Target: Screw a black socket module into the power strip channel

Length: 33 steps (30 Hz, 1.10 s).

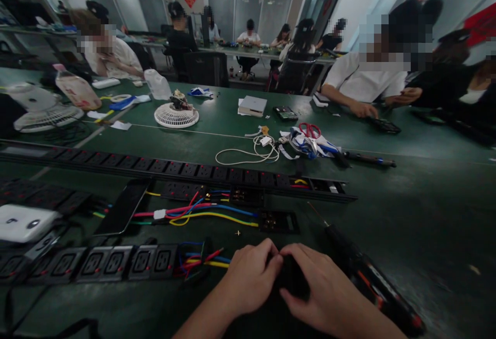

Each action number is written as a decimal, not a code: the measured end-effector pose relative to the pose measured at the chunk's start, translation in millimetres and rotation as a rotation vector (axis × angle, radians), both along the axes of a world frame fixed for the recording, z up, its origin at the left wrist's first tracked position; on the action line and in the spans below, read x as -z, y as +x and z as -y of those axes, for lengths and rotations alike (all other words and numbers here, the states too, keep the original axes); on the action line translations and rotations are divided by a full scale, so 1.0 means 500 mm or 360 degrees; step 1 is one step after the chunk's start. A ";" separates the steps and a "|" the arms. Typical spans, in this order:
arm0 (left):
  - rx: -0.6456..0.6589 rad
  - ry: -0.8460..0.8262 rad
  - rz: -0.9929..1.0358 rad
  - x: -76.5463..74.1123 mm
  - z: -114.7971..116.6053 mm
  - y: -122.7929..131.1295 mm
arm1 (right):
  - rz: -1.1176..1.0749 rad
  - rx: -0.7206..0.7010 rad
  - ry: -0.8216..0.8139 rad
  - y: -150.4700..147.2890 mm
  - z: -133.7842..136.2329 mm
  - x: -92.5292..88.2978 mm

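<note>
At the near edge, my left hand and my right hand close on a small black part; its details are dark and mostly covered by the fingers. Red, blue and yellow wires run from a black socket strip toward my left hand, where their ends are hidden. Just beyond the hands lies a black terminal block, joined to blue, red and yellow wires. A tiny brass-coloured piece rests on the green table. An orange-black electric screwdriver lies beside my right hand.
A long black socket strip crosses the table. A phone and a white device lie left. Beyond are a white cable, red-handled scissors and a fan part. A person works opposite.
</note>
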<state>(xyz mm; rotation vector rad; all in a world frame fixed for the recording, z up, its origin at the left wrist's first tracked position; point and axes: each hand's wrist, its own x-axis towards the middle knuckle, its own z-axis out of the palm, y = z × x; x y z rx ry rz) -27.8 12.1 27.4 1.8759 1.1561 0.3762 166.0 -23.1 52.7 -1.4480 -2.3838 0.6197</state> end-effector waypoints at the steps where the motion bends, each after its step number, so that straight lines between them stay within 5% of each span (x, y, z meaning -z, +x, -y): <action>1: -0.0007 -0.0009 0.0003 -0.001 0.000 0.001 | -0.0005 0.0005 -0.0019 0.004 0.000 0.000; 13: -0.0104 0.0038 -0.0246 -0.011 0.005 0.021 | 0.0143 0.0134 -0.0056 0.076 -0.003 -0.010; 23: -0.0013 0.0379 -0.0257 0.010 0.015 0.035 | 0.0345 0.0110 -0.0178 0.049 -0.004 0.031; 33: -0.0267 0.0463 -0.0025 0.050 0.022 0.038 | 0.0371 0.0066 -0.0056 0.052 -0.005 0.054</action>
